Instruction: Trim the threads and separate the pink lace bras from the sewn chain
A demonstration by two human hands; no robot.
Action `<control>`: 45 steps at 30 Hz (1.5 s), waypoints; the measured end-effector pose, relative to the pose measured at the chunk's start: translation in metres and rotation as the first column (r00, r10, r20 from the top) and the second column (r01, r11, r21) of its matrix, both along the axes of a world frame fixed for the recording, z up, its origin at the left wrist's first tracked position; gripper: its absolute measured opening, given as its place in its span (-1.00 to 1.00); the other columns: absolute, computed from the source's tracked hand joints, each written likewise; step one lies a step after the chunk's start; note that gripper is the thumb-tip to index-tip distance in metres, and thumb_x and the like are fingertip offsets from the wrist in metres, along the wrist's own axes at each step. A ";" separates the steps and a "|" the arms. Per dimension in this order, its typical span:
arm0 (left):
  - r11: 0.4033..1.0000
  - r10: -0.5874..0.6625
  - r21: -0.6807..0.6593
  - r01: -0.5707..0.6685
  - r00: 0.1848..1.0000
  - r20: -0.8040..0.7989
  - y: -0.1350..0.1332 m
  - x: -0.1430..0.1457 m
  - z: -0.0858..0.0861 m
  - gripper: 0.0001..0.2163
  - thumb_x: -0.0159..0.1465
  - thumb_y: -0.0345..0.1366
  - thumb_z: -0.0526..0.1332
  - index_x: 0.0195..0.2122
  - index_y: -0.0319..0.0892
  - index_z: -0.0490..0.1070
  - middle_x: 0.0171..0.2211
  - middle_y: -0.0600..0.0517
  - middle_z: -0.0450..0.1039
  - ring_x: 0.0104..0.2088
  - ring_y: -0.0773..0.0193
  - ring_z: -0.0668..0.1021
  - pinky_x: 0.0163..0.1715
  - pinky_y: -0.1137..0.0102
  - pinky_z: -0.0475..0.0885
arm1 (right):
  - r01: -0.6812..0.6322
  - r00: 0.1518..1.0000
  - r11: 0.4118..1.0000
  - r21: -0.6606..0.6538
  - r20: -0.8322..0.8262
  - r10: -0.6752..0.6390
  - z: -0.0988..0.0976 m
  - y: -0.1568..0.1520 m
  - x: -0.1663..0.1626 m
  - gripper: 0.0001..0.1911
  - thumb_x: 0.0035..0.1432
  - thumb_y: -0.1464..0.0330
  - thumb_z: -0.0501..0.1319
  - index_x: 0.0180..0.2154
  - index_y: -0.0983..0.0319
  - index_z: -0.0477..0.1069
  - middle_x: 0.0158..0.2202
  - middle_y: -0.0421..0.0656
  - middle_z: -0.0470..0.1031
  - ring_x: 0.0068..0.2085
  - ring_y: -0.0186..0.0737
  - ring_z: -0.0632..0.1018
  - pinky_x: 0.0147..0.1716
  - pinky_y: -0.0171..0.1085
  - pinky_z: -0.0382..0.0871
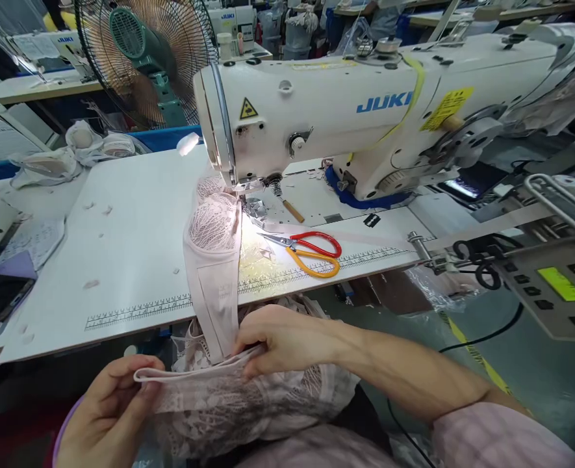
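A pale pink lace bra piece (pixel 214 260) lies under the needle of a white JUKI sewing machine (pixel 345 104) and trails off the table's front edge into my lap. My left hand (pixel 106 409) pinches one end of its pink band (pixel 194 372), fingers closed on the fabric. My right hand (pixel 277 338) is closed on the same band near the middle, just below the table edge. More lace fabric (pixel 248 409) bunches in my lap beneath both hands.
Red and yellow handled scissors (pixel 311 250) lie on the white table (pixel 121 227) right of the needle. A fan (pixel 145 58) stands behind. A heap of bra cups (pixel 73 153) sits at far left. A control panel (pixel 555 286) is at right.
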State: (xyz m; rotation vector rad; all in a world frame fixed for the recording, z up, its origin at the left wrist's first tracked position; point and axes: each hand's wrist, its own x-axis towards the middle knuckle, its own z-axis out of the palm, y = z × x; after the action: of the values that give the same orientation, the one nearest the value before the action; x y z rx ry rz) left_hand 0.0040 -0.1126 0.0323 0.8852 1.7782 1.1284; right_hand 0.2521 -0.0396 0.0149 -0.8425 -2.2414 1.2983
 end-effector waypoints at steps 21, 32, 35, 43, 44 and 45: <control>0.994 -0.078 0.102 0.039 0.908 0.412 -0.012 0.011 -0.003 -0.54 -0.02 0.00 0.57 -0.29 -0.16 0.43 -0.48 0.09 0.48 -0.50 0.36 0.44 -0.49 0.51 0.29 | 0.124 0.992 0.944 -0.306 0.050 -0.114 -0.013 -0.022 0.002 -0.88 0.01 0.29 0.35 -0.47 0.17 0.47 -0.37 -0.18 0.48 -0.33 -0.14 0.48 -0.32 -0.23 0.37; 0.992 -0.041 0.123 -0.011 0.909 0.416 -0.018 0.011 -0.015 -0.64 0.00 -0.06 0.58 -0.42 -0.19 0.53 -0.30 -0.01 0.60 -0.34 0.27 0.54 -0.34 0.46 0.40 | 0.054 0.995 0.984 -0.167 -0.072 -0.066 -0.029 -0.033 0.009 -0.93 0.07 0.36 0.34 -0.44 0.16 0.49 -0.40 -0.18 0.44 -0.35 -0.16 0.46 -0.32 -0.25 0.40; 0.995 -0.096 0.069 0.072 0.874 0.476 -0.018 0.006 -0.011 -0.62 -0.03 -0.02 0.59 -0.39 -0.20 0.60 -0.36 0.02 0.58 -0.40 0.32 0.51 -0.37 0.47 0.37 | -0.014 0.996 0.992 -0.127 -0.095 0.002 -0.028 -0.035 0.008 -0.94 0.07 0.35 0.33 -0.44 0.15 0.51 -0.40 -0.16 0.45 -0.36 -0.13 0.48 -0.35 -0.22 0.43; 0.971 -0.222 0.054 0.235 0.788 0.574 -0.013 0.000 -0.006 -0.61 -0.04 -0.13 0.63 -0.46 -0.22 0.48 -0.46 0.07 0.49 -0.47 0.41 0.43 -0.43 0.52 0.30 | -0.063 0.997 0.992 -0.106 -0.060 0.057 -0.023 -0.038 0.014 -0.93 0.06 0.43 0.35 -0.39 0.14 0.55 -0.36 -0.15 0.48 -0.35 -0.13 0.51 -0.32 -0.25 0.46; 0.971 -0.218 0.043 0.235 0.800 0.559 -0.013 -0.001 -0.006 -0.61 -0.04 -0.13 0.63 -0.45 -0.21 0.47 -0.48 0.10 0.46 -0.49 0.43 0.40 -0.47 0.53 0.27 | -0.064 0.996 0.993 -0.100 -0.064 0.058 -0.023 -0.039 0.014 -0.93 0.06 0.45 0.34 -0.40 0.16 0.54 -0.36 -0.15 0.48 -0.35 -0.15 0.51 -0.31 -0.27 0.46; 0.969 -0.223 0.032 0.245 0.810 0.542 -0.013 -0.002 -0.006 -0.60 -0.03 -0.13 0.63 -0.43 -0.21 0.47 -0.49 0.12 0.44 -0.50 0.45 0.38 -0.48 0.55 0.25 | -0.064 0.995 0.994 -0.085 -0.081 0.057 -0.023 -0.039 0.014 -0.92 0.06 0.47 0.32 -0.40 0.17 0.52 -0.37 -0.16 0.47 -0.35 -0.17 0.51 -0.31 -0.28 0.45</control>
State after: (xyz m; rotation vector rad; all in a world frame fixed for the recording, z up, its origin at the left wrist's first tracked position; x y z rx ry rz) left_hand 0.0021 -0.1252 0.0268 0.6505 1.1811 1.0458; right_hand 0.2662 -0.0786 -0.0079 -0.7455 -2.1789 1.4410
